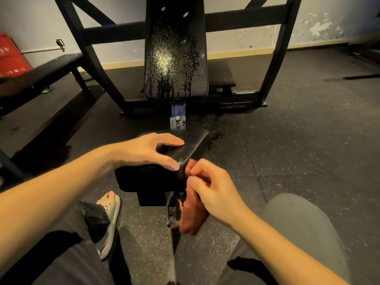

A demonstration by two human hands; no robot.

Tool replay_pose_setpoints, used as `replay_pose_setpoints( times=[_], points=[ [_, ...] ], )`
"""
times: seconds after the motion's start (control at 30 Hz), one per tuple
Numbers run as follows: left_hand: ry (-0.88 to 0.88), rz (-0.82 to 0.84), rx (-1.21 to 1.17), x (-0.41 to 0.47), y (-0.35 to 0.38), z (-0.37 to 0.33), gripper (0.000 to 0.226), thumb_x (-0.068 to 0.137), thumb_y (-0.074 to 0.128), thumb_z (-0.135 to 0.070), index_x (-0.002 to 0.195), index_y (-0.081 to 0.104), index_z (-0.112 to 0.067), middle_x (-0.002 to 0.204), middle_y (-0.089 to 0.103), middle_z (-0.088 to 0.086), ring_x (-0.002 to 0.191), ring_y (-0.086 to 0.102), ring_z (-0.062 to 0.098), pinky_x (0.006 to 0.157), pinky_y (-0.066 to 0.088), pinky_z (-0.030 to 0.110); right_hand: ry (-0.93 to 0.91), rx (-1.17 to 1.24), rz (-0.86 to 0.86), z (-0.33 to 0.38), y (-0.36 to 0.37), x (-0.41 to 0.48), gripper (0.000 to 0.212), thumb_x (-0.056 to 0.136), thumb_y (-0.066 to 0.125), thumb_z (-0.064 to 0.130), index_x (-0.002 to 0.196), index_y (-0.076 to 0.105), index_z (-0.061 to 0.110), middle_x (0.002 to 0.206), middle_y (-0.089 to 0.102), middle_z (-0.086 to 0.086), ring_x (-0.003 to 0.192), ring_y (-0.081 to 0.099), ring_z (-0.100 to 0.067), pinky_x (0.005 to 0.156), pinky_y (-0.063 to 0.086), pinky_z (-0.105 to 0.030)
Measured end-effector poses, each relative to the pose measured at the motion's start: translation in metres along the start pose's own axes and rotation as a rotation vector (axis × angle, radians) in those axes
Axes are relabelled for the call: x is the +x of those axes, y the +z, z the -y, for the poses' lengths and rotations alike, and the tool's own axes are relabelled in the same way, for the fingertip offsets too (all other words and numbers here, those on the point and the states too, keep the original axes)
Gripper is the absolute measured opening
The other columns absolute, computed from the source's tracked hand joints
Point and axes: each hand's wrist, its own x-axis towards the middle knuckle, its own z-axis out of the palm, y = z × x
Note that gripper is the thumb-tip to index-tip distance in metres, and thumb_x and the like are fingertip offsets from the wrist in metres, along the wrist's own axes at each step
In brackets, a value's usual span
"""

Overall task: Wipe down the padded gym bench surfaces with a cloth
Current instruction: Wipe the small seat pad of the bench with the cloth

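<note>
The cloth [193, 214], a rust-orange rag, hangs in a long fold just off the right side of the seat pad [193, 138], beside its near right corner. Its upper end is bunched against the pad's side wall, and its long axis runs down and back toward the person, with the loose tail dangling below the pad's underside. The right hand [216, 188] grasps it with fingers curled round the upper part. The cloth therefore lies between those fingers and the pad's right edge, and the padded top sits up and to the left of the grip. The left hand [152, 151] rests on that top, fingertips reaching toward the far edge and thumb laid at the stitched near right corner. It holds nothing and appears to be steadying the seat. The right hand is plainly the nearer one to wipe with. The stroke will likely either run along the right side wall toward the far right corner or lift over the stitched edge onto the top. On the top, the left hand covers much of the near half and would have to give way. Past the seat's far edge stands the upright backrest pad [174, 58], beaded with droplets running toward its lower edge, not yet wiped and well apart from the cloth. A second bench [41, 68] lies off to the left.
</note>
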Motion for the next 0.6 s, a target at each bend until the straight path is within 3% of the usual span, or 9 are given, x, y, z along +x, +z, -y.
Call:
replay_pose_setpoints(
  times=[0.07,0.17,0.27,0.33,0.4,0.47,0.5,0.6],
  points=[
    [-0.002,0.008,-0.014,-0.001,0.001,-0.001,0.086,0.067,0.077,-0.068,0.144,0.051,-0.043,0.144,0.046,-0.03,0.128,0.047,-0.009,0.108,0.038,0.024,0.0,-0.077,0.08,0.002,-0.018,0.0,0.017,0.09,0.064,0.004,0.082,0.065,0.019,0.084,0.07,0.019,0.078,0.065,-0.002,0.074,0.049,-0.023],
    [-0.005,0.012,-0.035,-0.002,0.0,-0.004,0.082,0.07,0.078,-0.061,0.144,0.051,-0.04,0.144,0.048,-0.026,0.126,0.049,-0.01,0.108,0.039,0.022,0.142,-0.132,-0.201,-0.011,-0.028,0.025,0.019,0.089,0.066,0.01,0.08,0.066,0.027,0.074,0.071,0.016,0.072,0.065,-0.001,0.069,0.048,-0.023],
    [-0.03,0.006,0.004,-0.002,0.0,-0.004,0.092,0.062,0.077,-0.073,0.145,0.05,-0.043,0.148,0.044,-0.022,0.133,0.046,0.0,0.115,0.037,0.032,0.285,-0.089,-0.3,-0.017,-0.002,0.041,0.017,0.09,0.063,0.011,0.081,0.062,0.025,0.08,0.071,0.011,0.076,0.066,-0.005,0.074,0.053,-0.031],
    [-0.036,0.009,0.01,-0.001,-0.001,-0.004,0.093,0.06,0.076,-0.076,0.144,0.05,-0.045,0.15,0.043,-0.022,0.136,0.043,0.003,0.118,0.035,0.038,0.24,0.0,-0.251,-0.008,0.008,0.027,0.028,0.09,0.059,0.001,0.075,0.056,0.024,0.078,0.067,0.013,0.069,0.062,-0.001,0.069,0.047,-0.026],
    [-0.034,0.005,0.006,-0.001,0.0,-0.003,0.093,0.059,0.076,-0.079,0.143,0.051,-0.047,0.15,0.043,-0.023,0.136,0.043,0.002,0.119,0.034,0.039,0.165,0.11,-0.083,0.002,0.003,0.007,0.025,0.089,0.06,-0.005,0.076,0.059,0.017,0.075,0.067,0.01,0.067,0.061,-0.004,0.068,0.046,-0.022],
    [-0.034,0.008,0.014,-0.002,0.0,-0.005,0.095,0.059,0.074,-0.078,0.145,0.049,-0.046,0.15,0.042,-0.023,0.136,0.042,0.002,0.119,0.033,0.037,0.14,0.092,0.124,0.006,-0.009,-0.004,0.014,0.089,0.064,0.001,0.084,0.066,0.014,0.081,0.071,0.006,0.075,0.065,-0.008,0.074,0.049,-0.025],
    [-0.034,0.012,0.02,-0.003,0.0,-0.007,0.096,0.059,0.073,-0.078,0.146,0.049,-0.045,0.15,0.042,-0.023,0.135,0.042,0.002,0.119,0.033,0.037,0.143,0.036,0.138,0.002,-0.014,-0.002,0.012,0.088,0.066,0.006,0.084,0.068,0.017,0.081,0.072,0.006,0.077,0.065,-0.007,0.075,0.05,-0.027],
    [-0.05,0.033,0.011,-0.005,0.0,-0.011,0.098,0.059,0.072,-0.079,0.147,0.047,-0.045,0.151,0.041,-0.022,0.135,0.042,0.003,0.118,0.033,0.036,0.285,-0.106,-0.164,-0.026,-0.023,0.028,0.016,0.084,0.07,0.012,0.076,0.066,0.025,0.072,0.067,0.011,0.072,0.063,-0.008,0.071,0.049,-0.031]
  ],
)
